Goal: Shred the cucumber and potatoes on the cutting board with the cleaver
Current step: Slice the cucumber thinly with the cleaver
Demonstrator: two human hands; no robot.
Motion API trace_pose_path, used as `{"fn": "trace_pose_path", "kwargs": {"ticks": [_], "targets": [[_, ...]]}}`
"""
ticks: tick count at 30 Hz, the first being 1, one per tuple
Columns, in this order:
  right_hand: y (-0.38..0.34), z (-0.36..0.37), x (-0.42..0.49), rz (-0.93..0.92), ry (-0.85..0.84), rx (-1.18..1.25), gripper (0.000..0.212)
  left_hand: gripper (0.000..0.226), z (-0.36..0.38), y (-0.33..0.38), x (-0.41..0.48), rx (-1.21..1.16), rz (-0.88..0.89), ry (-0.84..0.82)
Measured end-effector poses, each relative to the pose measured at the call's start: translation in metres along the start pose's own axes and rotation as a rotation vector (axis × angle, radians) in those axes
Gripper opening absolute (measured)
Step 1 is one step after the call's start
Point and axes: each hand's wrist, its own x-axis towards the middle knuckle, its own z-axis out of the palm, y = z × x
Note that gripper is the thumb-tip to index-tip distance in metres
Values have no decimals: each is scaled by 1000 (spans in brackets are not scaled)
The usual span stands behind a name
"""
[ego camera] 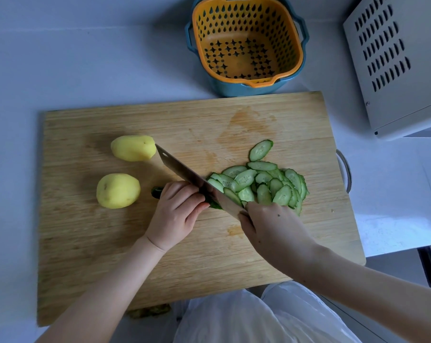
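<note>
2 potatoes (133, 148) lie whole; cucumber (261, 186) mostly sliced, none shredded; left hand (177, 214) curls fingers (184, 194) over its stub (156, 192); right hand (271, 229) grips the cleaver (184, 172).

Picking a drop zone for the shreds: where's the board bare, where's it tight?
Bare: the back strip of the cutting board, between the colander and the cucumber slices; also its front left corner, below the near potato. Tight: the middle, where the left hand holds the cucumber end and the right hand grips the cleaver beside the slices.
</note>
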Motion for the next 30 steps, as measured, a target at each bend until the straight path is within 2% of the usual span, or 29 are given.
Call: {"fn": "trace_pose_path", "kwargs": {"ticks": [6,12,24,30], "targets": [[4,18,12,26,-7,52,43,7,0,0,0,-16,-20,5],[3,-6,-8,16,38,60,42,8,0,0,1,-15,2,7],[-4,2,9,22,-34,-14,42,11,-2,0,0,-19,-17,-4],[3,13,20,46,-6,108,43,11,-7,-1,-3,-55,-53,-52]]}}
